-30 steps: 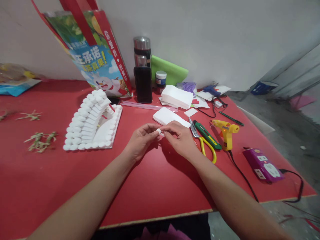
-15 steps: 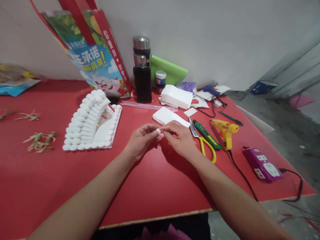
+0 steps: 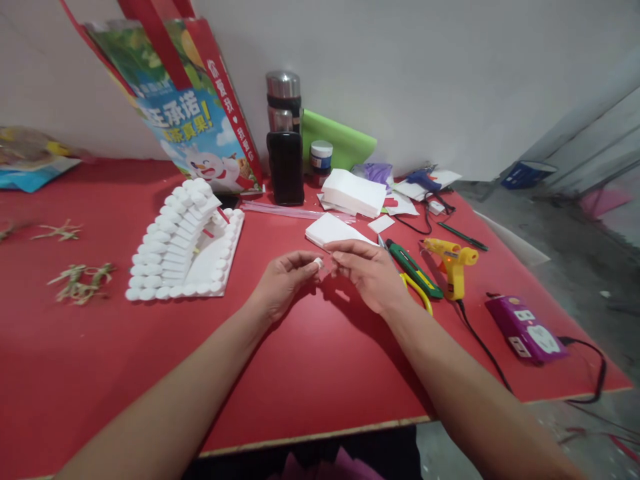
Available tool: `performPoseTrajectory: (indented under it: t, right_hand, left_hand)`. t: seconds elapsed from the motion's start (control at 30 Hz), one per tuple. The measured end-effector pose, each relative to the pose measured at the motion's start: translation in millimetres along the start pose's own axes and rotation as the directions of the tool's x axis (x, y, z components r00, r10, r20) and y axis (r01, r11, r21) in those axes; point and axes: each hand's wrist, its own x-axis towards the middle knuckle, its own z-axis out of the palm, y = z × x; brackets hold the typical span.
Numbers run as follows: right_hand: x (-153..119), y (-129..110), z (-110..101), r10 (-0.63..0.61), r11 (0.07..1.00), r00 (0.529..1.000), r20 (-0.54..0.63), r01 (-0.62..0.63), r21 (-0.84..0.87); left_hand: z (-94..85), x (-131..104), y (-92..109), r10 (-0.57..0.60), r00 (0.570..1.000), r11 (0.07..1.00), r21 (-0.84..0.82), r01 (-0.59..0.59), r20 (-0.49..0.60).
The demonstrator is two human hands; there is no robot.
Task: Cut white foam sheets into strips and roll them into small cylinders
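Between the thumb and forefinger of my left hand (image 3: 285, 283) is a small rolled or folded white piece (image 3: 319, 263), probably paper. My right hand (image 3: 365, 272) is just to its right, slightly apart from it, with loosely curled fingers that are parted and nothing visible in them. A stack of white paper sheets (image 3: 335, 231) lies behind my hands, partly covered by the right one. Scissors with yellow handles (image 3: 419, 293) are mostly hidden behind my right hand. To the left stands a white model (image 3: 170, 243) built of stacked rounded pieces and steps.
A green utility knife (image 3: 415, 269), a yellow glue gun (image 3: 453, 263) and a purple power strip (image 3: 525, 330) lie on the right. A black phone (image 3: 285, 168) leans against a flask (image 3: 283, 87) beside a printed bag (image 3: 195, 120). Dry straw-like figures (image 3: 80, 283) lie left.
My right hand has drawn back slightly to the right, off the white piece, and its fingers have loosened. My left hand keeps the piece in nearly the same spot.
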Motion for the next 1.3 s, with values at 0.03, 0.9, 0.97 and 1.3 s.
performPoseTrajectory:
  t: [0.03, 0.9, 0.97, 1.3]
  right_hand:
    - [1.0, -0.9, -0.9, 0.053, 0.996, 0.999, -0.004, -0.052, 0.073]
    - [9.7, 1.5, -11.7, 0.148, 0.955, 0.988, -0.049, -0.13, 0.268]
    - [10.4, 2.2, -11.5, 0.143, 0.955, 0.988, -0.059, -0.122, 0.271]
    - [5.8, 5.0, -5.7, -0.022, 0.997, 0.999, -0.041, 0.019, -0.069]
  left_hand:
    - [-0.4, 0.5, -0.6, 0.0, 1.0, 1.0, -0.004, 0.0, -0.005]
    - [-1.2, -1.7, 0.9, 0.059, 0.996, 0.998, -0.002, -0.059, 0.064]
    - [-2.6, -0.6, -0.7, 0.066, 0.995, 0.998, -0.009, -0.066, 0.075]
    - [-3.7, 1.1, 0.5, 0.055, 0.993, 0.995, -0.088, -0.046, 0.106]
